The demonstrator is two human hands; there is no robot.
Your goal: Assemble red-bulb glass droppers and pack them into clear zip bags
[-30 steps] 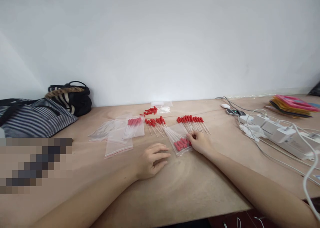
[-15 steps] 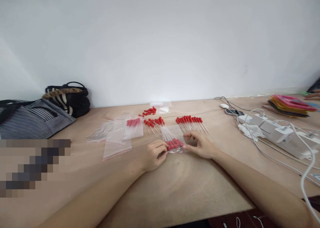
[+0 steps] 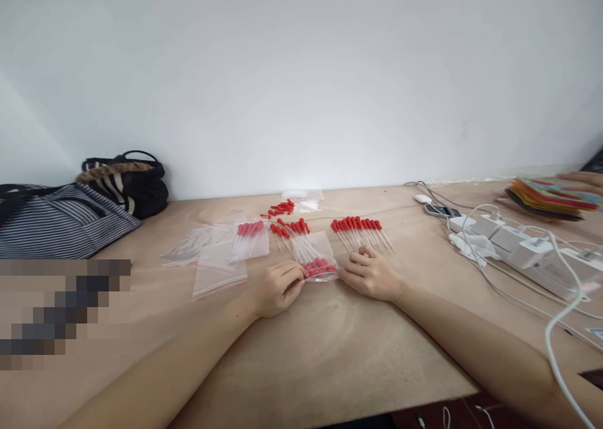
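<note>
A clear zip bag [image 3: 325, 244] lies flat on the table with several red-bulbed droppers [image 3: 313, 267] inside, bulbs toward me. My left hand [image 3: 279, 286] pinches the near left corner of this bag. At the near right corner, the fingers of my right hand [image 3: 370, 275] are closed on the bag's edge. Beyond the right hand lies a row of droppers [image 3: 358, 225] with red bulbs and thin clear stems. Loose droppers [image 3: 294, 228] lie just past the bag. Left of them, another filled zip bag [image 3: 252, 240] rests near flat bags [image 3: 219, 275].
Loose red bulbs [image 3: 281, 208] lie near the wall beside clear stems [image 3: 308, 204]. White chargers and a power strip [image 3: 522, 250] with trailing cables stand at right. Behind them, another person's hand [image 3: 584, 178] is over a colourful stack [image 3: 541, 203]. A striped bag [image 3: 70, 222] stands at left.
Both hands and the bag have shifted slightly left. My right hand's fingers have closed in on the bag's near right corner. The other person's hand has moved over the colourful stack.
</note>
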